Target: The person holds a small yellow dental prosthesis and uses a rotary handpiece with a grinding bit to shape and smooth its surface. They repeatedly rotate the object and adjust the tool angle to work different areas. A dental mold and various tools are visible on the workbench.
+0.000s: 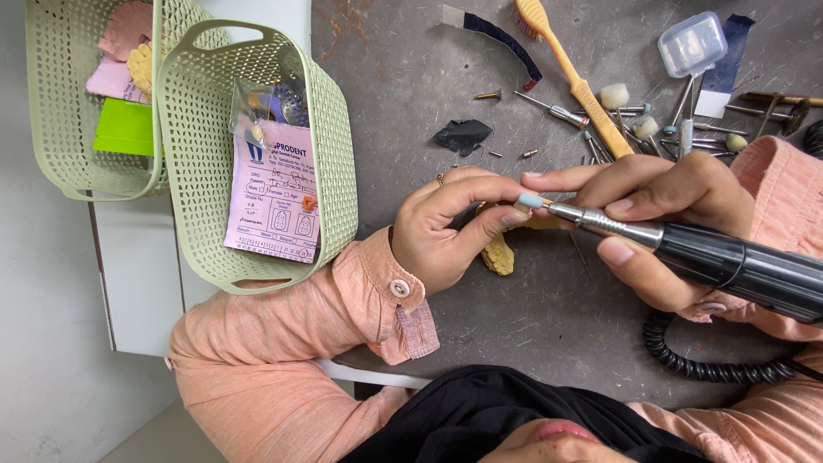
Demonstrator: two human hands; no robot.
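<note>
Handpiece (729, 261) nears yellow cast (499, 254), basket (334, 154) alongside

Single head-worn view, looking steeply down onto grey worktop (531, 317) from close above. Frame turned round: wearer's chin and dark collar at bottom edge, sleeves entering from below and right. Green baskets (334, 154) upper left, tool clutter top right.
</note>
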